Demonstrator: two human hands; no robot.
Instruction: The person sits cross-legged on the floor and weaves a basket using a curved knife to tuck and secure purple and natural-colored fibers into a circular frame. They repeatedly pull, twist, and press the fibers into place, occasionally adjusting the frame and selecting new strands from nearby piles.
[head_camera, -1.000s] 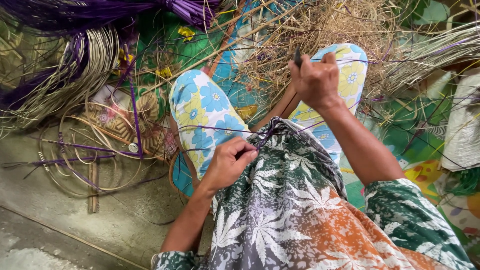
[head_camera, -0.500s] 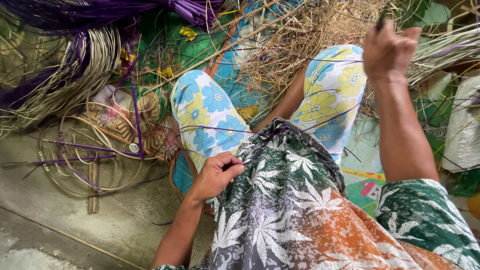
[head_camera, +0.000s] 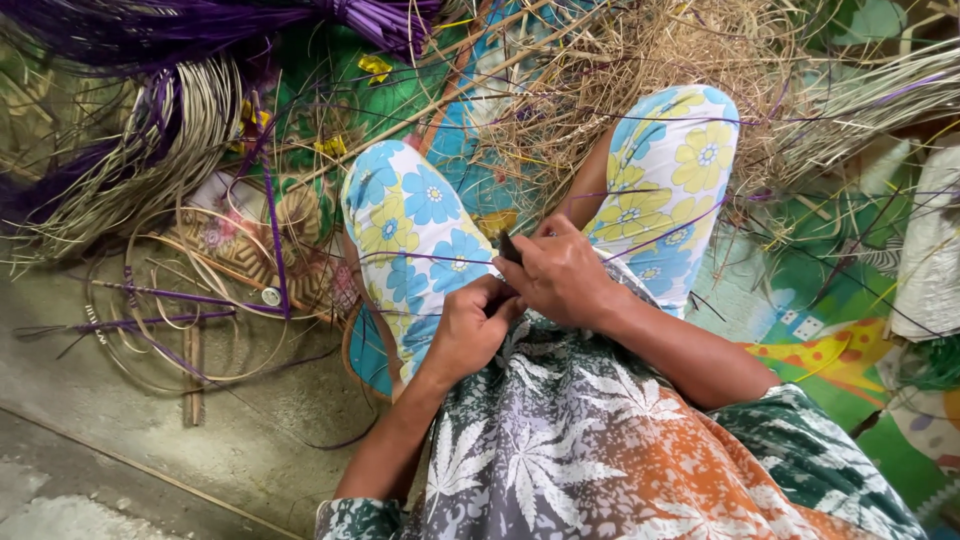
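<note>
Both hands meet over the lap: right hand (head_camera: 565, 275) grips a dark blade (head_camera: 509, 247), left hand (head_camera: 478, 325) pinches a thin purple strand (head_camera: 440, 260); uncut purple bundles (head_camera: 200, 25) suggest much remains.

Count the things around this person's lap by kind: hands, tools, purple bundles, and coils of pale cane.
Hands: 2, the left hand and the right hand, close together over the lap
Small dark tool in the right hand: 1
Purple strand bundle: 1
Coil of pale cane: 1
Total: 5
</note>
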